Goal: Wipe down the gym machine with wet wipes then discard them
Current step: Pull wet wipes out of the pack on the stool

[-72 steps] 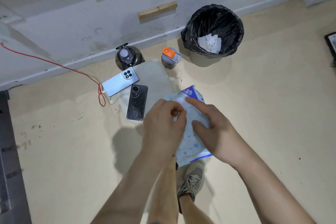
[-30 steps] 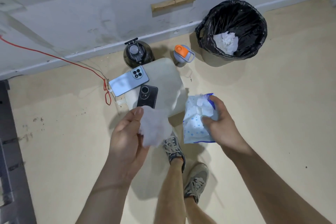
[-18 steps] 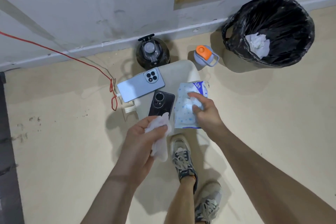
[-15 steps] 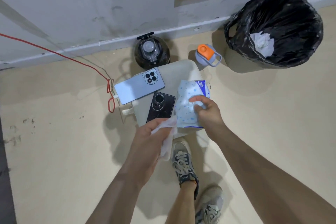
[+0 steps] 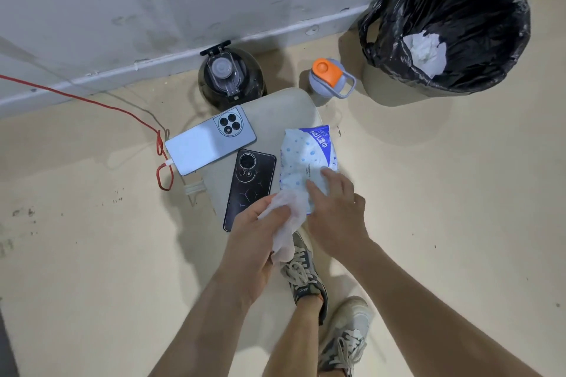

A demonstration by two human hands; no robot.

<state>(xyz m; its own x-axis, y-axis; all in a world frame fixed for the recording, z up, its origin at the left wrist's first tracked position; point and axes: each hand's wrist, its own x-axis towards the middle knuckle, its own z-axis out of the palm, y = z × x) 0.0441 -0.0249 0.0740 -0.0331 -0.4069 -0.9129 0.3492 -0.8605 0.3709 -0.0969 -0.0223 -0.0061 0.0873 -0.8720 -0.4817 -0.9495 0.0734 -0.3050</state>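
left hand (image 5: 260, 236) pinching wipe (image 5: 286, 223), right hand (image 5: 335, 211) flat on pack (image 5: 306, 159)

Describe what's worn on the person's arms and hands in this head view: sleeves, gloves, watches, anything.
Nothing is worn. The left hand and right hand are bare, with no gloves and no rings visible on the fingers. Both forearms are bare from the wrists down to the bottom frame edge, with no sleeve, watch or band in view. Lower down, the person's grey-and-cream lace-up sneakers show.

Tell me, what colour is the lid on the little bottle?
Orange: the small bottle's lid, clearest in the head view.
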